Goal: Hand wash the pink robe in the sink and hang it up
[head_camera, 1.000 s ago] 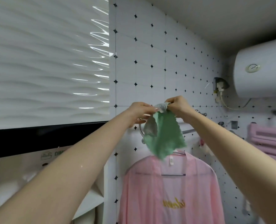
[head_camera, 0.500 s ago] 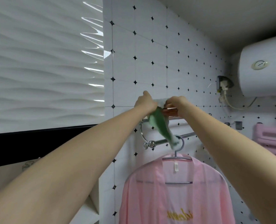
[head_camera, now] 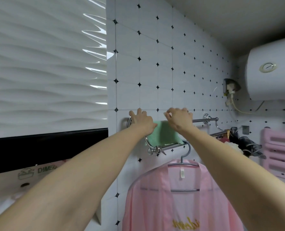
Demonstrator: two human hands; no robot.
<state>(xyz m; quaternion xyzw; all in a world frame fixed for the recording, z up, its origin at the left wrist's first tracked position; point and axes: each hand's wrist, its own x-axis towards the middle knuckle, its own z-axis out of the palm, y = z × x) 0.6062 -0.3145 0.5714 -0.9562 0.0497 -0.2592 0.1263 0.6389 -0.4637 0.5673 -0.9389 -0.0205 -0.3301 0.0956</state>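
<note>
— Where's the robe?

— Lower middle of the frame. The pink robe [head_camera: 180, 202] hangs on a grey hanger [head_camera: 181, 161], and the hanger's hook goes over the lower chrome rail [head_camera: 165, 146].

— Which way does it point?

— Collar up, with its long axis straight down the wall. The hem runs off the bottom edge. The shoulders spread left and right; a white label shows at the neck, and there's gold lettering lower down.

— And the hands?

— Both are up at the upper rail [head_camera: 203, 120], above the robe and not touching it. A green cloth [head_camera: 163, 135] hangs from that rail between them. The left hand [head_camera: 141, 120] has its fingers straight and spread, thumb against the cloth's left edge. The right hand [head_camera: 178, 120] lies over the cloth's top right part with its fingers bent. It's blurred, so I can't tell whether it pinches the cloth or only rests there.

— Anything else?

— A white water heater [head_camera: 271, 69] at upper right, and a pink slatted rack [head_camera: 281, 152] at the right edge.
</note>
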